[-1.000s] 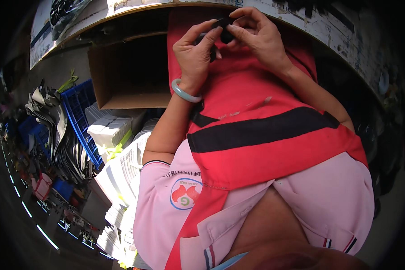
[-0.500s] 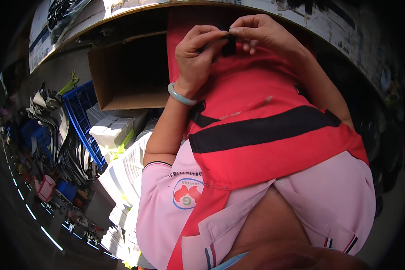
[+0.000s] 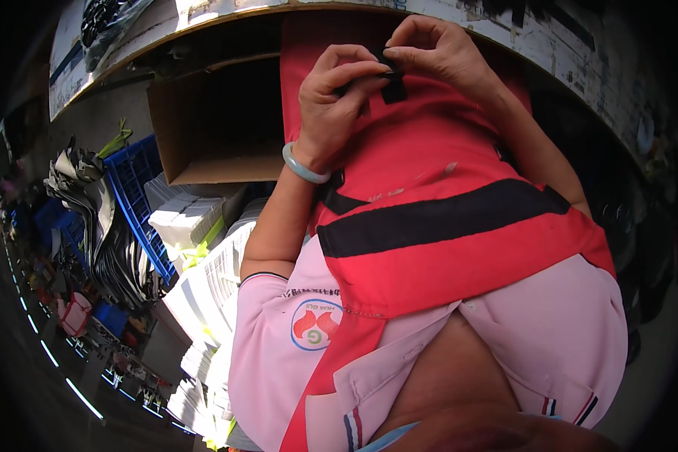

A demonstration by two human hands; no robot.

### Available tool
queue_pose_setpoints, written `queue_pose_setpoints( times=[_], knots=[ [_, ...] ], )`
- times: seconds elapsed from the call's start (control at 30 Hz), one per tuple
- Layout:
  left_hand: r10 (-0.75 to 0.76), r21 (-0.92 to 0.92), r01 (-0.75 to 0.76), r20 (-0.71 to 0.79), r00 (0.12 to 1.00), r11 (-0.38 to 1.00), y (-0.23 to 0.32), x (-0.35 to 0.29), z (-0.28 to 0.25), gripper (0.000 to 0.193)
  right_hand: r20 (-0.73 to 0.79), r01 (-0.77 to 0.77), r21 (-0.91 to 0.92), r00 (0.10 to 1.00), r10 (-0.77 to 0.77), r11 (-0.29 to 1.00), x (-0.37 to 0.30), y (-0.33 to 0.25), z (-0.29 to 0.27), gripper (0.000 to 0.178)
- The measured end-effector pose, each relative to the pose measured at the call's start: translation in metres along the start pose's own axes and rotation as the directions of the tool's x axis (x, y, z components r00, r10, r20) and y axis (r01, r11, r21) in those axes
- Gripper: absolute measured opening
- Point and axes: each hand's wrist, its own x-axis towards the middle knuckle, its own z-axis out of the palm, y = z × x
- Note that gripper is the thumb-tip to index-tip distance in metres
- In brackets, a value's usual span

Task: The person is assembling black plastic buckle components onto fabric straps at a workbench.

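Observation:
My left hand (image 3: pixel 337 105), with a pale green bangle (image 3: pixel 304 164) at the wrist, is closed in a pinch above my lap. Between its fingers is a small dark piece (image 3: pixel 394 92), seemingly soft and flat, whose lower end hangs past the fingertips. Its exact kind does not show. Close beside it, my right hand (image 3: pixel 446 59) has thumb and forefinger pressed together at the top of the dark piece; what they grip is too small to make out. Both hands are over the red apron (image 3: pixel 429 151) I wear.
A worn tabletop (image 3: pixel 226 11) curves along the far edge, with a dark bundle in clear plastic (image 3: pixel 117 34) on its left. Below stands an open cardboard box (image 3: pixel 218 162). To the left are a blue crate (image 3: pixel 139 203), stacked white bundles (image 3: pixel 192 222) and dark layered sheets (image 3: pixel 102 218).
The hands, whose fingertips met before, have drawn slightly apart. My left hand shifted a little right, my right hand a little up, and the dark piece moved right.

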Motion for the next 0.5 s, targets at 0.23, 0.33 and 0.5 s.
queue_pose_setpoints(
  times=[0.23,0.33,0.5],
  knots=[
    [-0.116,0.103,0.113,0.020,0.993,0.988,0.019,-0.014,-0.021,0.017,-0.078,0.116,-0.121,0.989,-0.126,0.986,0.009,0.013,0.005,0.018],
    [-0.221,0.113,0.237,-0.133,0.966,0.965,0.036,-0.028,-0.067,0.018,-0.055,0.173,-0.302,0.979,-0.198,0.937,0.002,-0.009,-0.004,0.019],
    [-0.244,-0.072,0.274,-0.700,0.671,0.959,0.027,-0.066,-0.155,0.031,0.018,0.148,-0.983,0.659,-0.752,0.106,0.040,-0.043,-0.067,0.016]
  ],
)
